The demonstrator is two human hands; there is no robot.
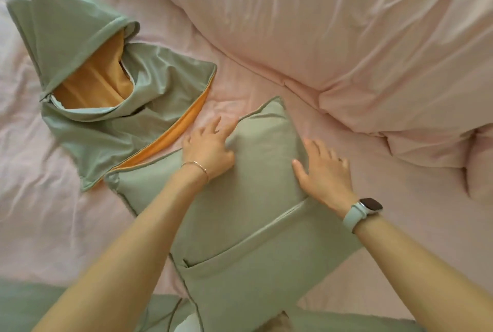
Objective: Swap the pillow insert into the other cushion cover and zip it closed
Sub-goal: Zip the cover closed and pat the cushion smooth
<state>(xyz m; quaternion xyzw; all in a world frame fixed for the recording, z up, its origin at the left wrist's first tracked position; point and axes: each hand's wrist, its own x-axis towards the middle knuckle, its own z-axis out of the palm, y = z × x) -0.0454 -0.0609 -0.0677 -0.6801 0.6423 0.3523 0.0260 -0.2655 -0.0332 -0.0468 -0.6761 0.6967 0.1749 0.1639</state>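
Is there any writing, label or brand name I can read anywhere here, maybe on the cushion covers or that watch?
None can be read.
Watch: its face is dark, no digits show.
Stuffed cushion: plain green, no label visible.
Empty cover: green with orange lining, no tag visible.

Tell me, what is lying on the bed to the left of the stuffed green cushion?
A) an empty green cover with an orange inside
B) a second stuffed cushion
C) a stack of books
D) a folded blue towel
A: the empty cover lies crumpled and flat on the pink bed, its mouth open on an orange lining, while the left hand and right hand rest with spread fingers on the cushion.
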